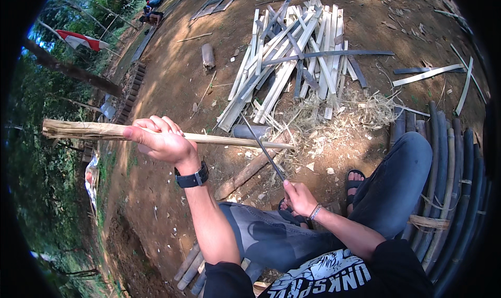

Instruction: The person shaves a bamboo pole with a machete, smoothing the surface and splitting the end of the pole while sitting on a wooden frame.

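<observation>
My left hand (pixel 164 141) is raised at the left with its fingers wrapped round a long pale bamboo strip (pixel 86 130). The strip's thick, frayed end sticks out to the left, and its thin end reaches right to just past the blade. In my right hand (pixel 299 198), low in the middle, is the handle of a long, thin knife (pixel 270 159). Its dark blade points up and to the left and crosses the strip near the thin end. I cannot tell whether blade and strip touch. My right hand's grip hides most of the handle.
Ahead lies a heap of split bamboo strips (pixel 292 53), with curled shavings (pixel 360 110) beside it. A log (pixel 250 173) lies before my feet. Bamboo poles (pixel 451 193) are stacked at my right. A short bamboo piece (pixel 207 56) lies farther off. Another person (pixel 153 17) is far left.
</observation>
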Tool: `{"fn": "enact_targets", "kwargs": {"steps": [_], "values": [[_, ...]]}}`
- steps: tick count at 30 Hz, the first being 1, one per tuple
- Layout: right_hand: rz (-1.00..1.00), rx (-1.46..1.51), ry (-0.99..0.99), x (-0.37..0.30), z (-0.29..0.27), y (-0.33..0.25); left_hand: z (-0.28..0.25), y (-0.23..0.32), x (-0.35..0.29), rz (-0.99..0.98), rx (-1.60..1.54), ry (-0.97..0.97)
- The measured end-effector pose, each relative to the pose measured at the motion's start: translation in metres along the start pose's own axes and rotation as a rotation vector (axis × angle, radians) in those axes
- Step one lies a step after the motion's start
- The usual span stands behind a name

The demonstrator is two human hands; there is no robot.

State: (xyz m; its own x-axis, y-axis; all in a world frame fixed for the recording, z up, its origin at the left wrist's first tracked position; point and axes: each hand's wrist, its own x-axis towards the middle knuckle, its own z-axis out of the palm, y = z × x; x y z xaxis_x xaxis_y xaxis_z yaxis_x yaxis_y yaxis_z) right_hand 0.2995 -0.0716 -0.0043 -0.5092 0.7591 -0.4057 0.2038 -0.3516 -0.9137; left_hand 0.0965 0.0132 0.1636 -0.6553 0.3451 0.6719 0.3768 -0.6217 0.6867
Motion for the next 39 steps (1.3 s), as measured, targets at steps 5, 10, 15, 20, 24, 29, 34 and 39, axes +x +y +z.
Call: {"fn": "enact_targets", "kwargs": {"steps": [5,10,15,20,24,29,34,39], "values": [[-0.385,0.294,0.023,0.009,0.004,0.022,0.002,0.000,-0.001,-0.006,-0.008,0.018],[-0.060,0.306,-0.053,0.005,0.003,0.008,0.006,-0.001,-0.005,0.013,0.037,-0.050],[-0.341,0.370,-0.046,0.004,-0.003,-0.004,0.003,0.003,-0.008,-0.032,0.015,0.021],[-0.156,0.180,-0.031,0.008,0.001,0.005,0.006,0.003,-0.010,0.022,0.048,-0.023],[-0.147,0.365,-0.091,0.007,0.009,0.011,0.007,0.004,-0.012,-0.010,0.017,0.051],[-0.205,0.055,0.039,0.011,0.003,0.018,0.002,0.005,-0.014,0.002,0.000,0.020],[-0.408,0.230,0.048,0.020,-0.003,0.024,-0.001,0.003,-0.011,-0.018,0.042,0.072],[0.028,-0.204,0.032,0.016,-0.007,0.013,0.005,0.003,-0.011,-0.029,0.013,0.055]]}}
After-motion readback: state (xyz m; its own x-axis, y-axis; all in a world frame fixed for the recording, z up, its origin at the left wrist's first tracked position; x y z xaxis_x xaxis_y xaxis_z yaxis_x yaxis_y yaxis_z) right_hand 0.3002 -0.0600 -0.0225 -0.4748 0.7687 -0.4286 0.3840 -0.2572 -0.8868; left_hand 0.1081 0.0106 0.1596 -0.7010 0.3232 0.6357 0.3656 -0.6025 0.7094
